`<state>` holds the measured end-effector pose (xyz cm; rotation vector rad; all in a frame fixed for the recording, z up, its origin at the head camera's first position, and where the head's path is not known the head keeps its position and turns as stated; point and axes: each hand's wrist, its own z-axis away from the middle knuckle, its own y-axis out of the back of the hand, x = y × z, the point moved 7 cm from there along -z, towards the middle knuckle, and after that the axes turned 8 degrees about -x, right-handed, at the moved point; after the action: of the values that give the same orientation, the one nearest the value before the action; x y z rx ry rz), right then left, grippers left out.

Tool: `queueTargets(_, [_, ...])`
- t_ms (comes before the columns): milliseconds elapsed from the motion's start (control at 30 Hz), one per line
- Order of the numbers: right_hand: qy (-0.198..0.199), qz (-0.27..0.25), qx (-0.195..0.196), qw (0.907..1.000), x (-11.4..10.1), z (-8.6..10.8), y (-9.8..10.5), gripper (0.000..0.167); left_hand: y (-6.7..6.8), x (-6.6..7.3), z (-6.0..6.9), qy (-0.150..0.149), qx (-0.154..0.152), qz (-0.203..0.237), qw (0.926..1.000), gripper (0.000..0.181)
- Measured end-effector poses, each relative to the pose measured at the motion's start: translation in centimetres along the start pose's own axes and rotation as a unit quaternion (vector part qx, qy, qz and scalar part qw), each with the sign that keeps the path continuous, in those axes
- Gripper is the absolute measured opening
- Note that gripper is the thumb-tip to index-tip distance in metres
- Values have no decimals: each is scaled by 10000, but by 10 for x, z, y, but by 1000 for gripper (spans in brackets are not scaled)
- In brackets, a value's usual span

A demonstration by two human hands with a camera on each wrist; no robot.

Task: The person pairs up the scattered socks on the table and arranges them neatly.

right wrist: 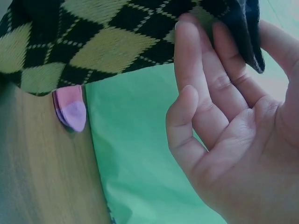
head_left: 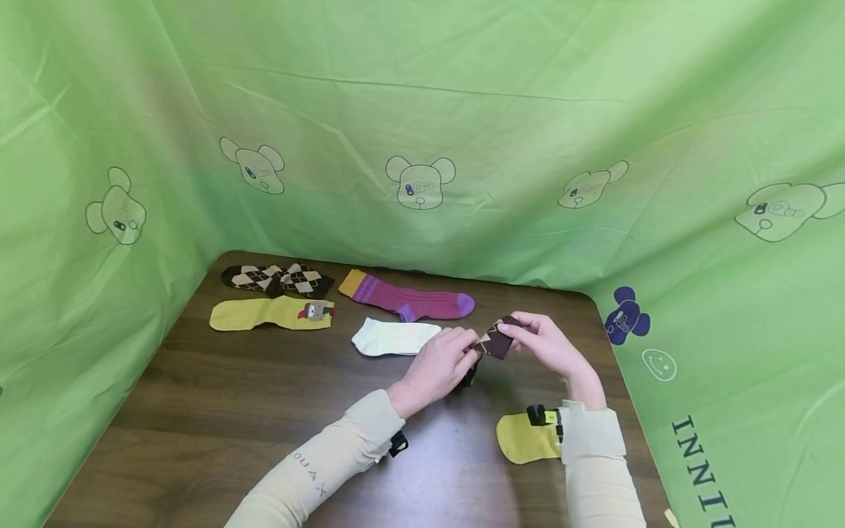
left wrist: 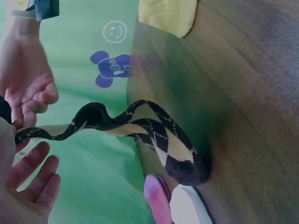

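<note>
A dark argyle sock with tan diamonds (head_left: 494, 343) is held up between both hands at the table's right half. My left hand (head_left: 437, 365) pinches it partway along, and my right hand (head_left: 546, 345) pinches its cuff end between thumb and fingers. In the left wrist view the rest of the sock (left wrist: 159, 135) hangs in a twist, its dark toe down at the table. In the right wrist view the patterned fabric (right wrist: 112, 42) spreads beside the right hand (right wrist: 224, 107), whose fingers lie behind the cuff.
A white sock (head_left: 396, 338) and a purple sock with orange cuff (head_left: 416, 299) lie behind the left hand. Farther left are another argyle sock (head_left: 300, 281) and a yellow sock (head_left: 247, 314). A yellow sock (head_left: 524, 438) lies by the right wrist. Green cloth (head_left: 422, 242) surrounds the table.
</note>
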<state>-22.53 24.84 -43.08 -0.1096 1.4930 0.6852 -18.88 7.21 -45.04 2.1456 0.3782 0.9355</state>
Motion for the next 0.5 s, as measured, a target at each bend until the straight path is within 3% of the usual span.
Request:
queueTargets(200, [-6, -609, 540, 9967, 11, -1, 7, 35, 16, -6, -2, -6, 305, 176, 9994, 5])
queueTargets(300, [74, -536, 784, 9954, 19, -2, 10, 29, 25, -7, -3, -13, 422, 218, 9989, 7])
queueTargets(500, [288, -192, 508, 9981, 32, -9, -1, 22, 39, -8, -6, -7, 614, 398, 9973, 8])
